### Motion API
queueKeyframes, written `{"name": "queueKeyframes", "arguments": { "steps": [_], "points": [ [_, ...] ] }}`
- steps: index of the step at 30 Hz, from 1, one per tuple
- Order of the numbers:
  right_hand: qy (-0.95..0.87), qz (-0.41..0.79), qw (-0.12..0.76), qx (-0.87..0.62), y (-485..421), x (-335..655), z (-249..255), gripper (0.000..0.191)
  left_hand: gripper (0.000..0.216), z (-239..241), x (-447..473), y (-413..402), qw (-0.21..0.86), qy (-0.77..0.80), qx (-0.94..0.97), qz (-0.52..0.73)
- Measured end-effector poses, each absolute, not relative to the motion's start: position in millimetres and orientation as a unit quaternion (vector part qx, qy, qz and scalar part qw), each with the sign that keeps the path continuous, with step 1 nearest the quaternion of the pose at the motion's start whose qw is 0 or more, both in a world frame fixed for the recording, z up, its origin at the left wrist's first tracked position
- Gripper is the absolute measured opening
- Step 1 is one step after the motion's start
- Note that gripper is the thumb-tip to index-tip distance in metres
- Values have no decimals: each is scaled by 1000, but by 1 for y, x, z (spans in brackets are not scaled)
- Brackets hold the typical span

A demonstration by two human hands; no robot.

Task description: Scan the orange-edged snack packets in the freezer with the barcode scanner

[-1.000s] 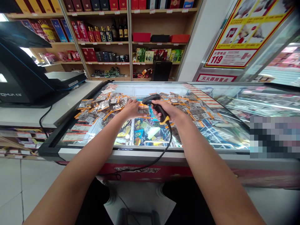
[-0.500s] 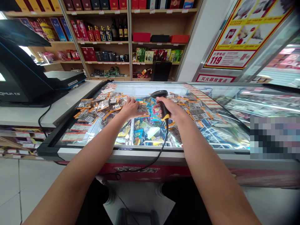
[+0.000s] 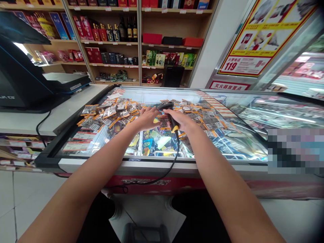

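Observation:
My right hand (image 3: 182,120) is wrapped round the black and yellow handle of a barcode scanner (image 3: 174,124), whose head points to the left and whose cable hangs down over the freezer's front edge. Just left of the scanner head, my left hand (image 3: 149,118) reaches over the glass with its fingers stretched out and the thumb apart; I see nothing held in it. Small clear packets with orange edges lie in a left pile (image 3: 110,110) and a right pile (image 3: 211,122) on the freezer's glass top. Another such packet (image 3: 164,124) is partly hidden below the scanner.
Under the glass of the chest freezer (image 3: 101,162) are colourful frozen packs (image 3: 162,140). A counter (image 3: 43,123) with a dark machine (image 3: 22,77) stands at the left. Shelves (image 3: 111,43) of boxes and bottles line the back. A stool (image 3: 145,233) is below me.
My left hand has moved right, close to the scanner, and its fingers have stretched out. The scanner in my right hand has shifted slightly left and lower.

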State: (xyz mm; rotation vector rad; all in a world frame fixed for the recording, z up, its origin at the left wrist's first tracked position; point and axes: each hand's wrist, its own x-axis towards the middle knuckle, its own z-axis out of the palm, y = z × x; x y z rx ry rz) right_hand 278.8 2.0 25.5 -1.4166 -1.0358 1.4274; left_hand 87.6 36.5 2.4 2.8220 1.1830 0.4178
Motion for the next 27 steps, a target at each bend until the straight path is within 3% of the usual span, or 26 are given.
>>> {"name": "queueKeyframes", "arguments": {
  "steps": [6,11,17,27],
  "points": [
    [-371,573,477,-553,-1,283,35,23,72,-2,92,35,24,388,914,115],
    [-371,652,432,-501,-9,295,46,25,52,-5,83,47,-24,460,882,96],
    [-435,638,330,-543,-17,293,49,27,44,-13,78,56,-58,496,860,103],
    [-431,613,335,-571,-17,294,47,28,38,-12,79,54,-57,502,855,117]
  ]
}}
